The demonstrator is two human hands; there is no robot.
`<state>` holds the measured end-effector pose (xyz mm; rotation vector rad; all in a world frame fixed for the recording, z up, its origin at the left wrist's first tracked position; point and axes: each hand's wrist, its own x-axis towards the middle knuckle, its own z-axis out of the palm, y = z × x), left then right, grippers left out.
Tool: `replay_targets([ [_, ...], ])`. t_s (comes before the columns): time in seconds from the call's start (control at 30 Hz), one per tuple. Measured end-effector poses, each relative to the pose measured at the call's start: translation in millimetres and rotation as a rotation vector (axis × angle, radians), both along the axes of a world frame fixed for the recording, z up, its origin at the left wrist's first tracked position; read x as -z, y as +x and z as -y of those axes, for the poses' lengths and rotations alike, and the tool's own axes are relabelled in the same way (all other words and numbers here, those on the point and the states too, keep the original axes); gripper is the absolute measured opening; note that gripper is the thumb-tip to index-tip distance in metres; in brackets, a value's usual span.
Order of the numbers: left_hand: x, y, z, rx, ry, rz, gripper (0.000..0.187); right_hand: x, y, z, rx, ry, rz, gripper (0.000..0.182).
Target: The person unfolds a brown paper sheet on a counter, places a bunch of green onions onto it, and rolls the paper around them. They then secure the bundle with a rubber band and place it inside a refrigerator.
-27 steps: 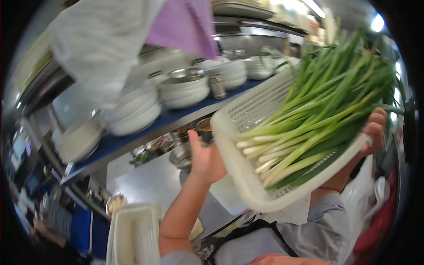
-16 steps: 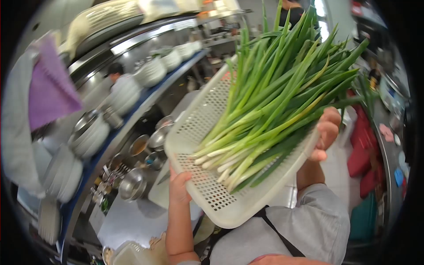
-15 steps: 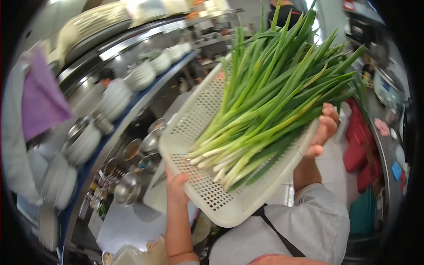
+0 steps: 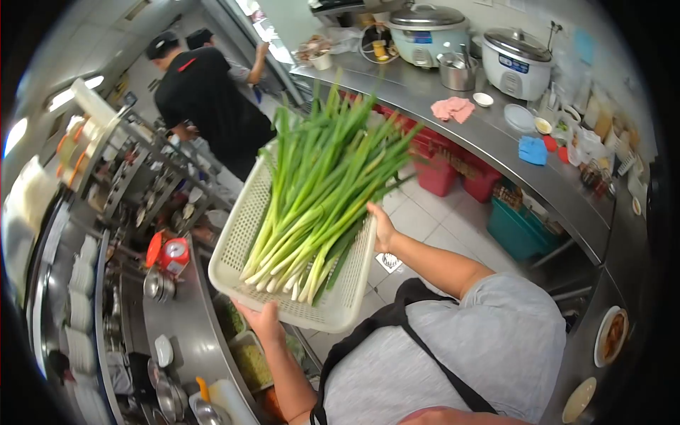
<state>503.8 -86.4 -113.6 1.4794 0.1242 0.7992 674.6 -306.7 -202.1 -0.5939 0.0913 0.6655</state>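
Note:
A white perforated plastic basket is held up in front of my body. Across it lies a large bunch of green onions, white root ends toward me and green tops hanging past the far rim. My left hand grips the near left corner, thumb showing, its other fingers partly hidden under the basket. On the right side, my right hand holds the basket's edge, with its fingers partly behind the rim.
Rice cookers and a pink cloth are on the steel counter at right. Below are red bins and a teal crate. Two people stand ahead, one in a black shirt. A red scale sits left.
The view has swung toward the right-hand counter and the people ahead. The basket of green onions now sits lower and further left in view, still in both hands.

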Motion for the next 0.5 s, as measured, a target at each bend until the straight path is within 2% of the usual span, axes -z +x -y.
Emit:
replay_targets([
  [0.07, 19, 36, -5, 0.101, 0.014, -0.132, 0.081, 67, 16, 10, -0.23, 0.008, -0.052, 0.051],
  [0.1, 0, 62, -20, 0.15, 0.041, -0.155, 0.081, 75, 32, 2, -0.256, 0.004, -0.042, 0.048],
  [0.17, 3, 100, -16, 0.205, 0.016, -0.281, 0.081, 88, 26, 24, -0.165, -0.107, -0.13, 0.044],
  [0.3, 46, 169, -11, 0.43, -0.104, -0.321, 0.081, 86, 29, 69, 0.036, -0.239, -0.212, 0.043],
  [0.4, 44, 240, -7, 0.538, -0.109, -0.321, 0.082, 85, 63, 82, 0.182, -0.157, -0.153, 0.041],
  [0.5, 39, 308, 12, 0.712, -0.044, -0.34, 0.08, 77, 73, 100, 0.435, -0.155, -0.165, 0.038],
])
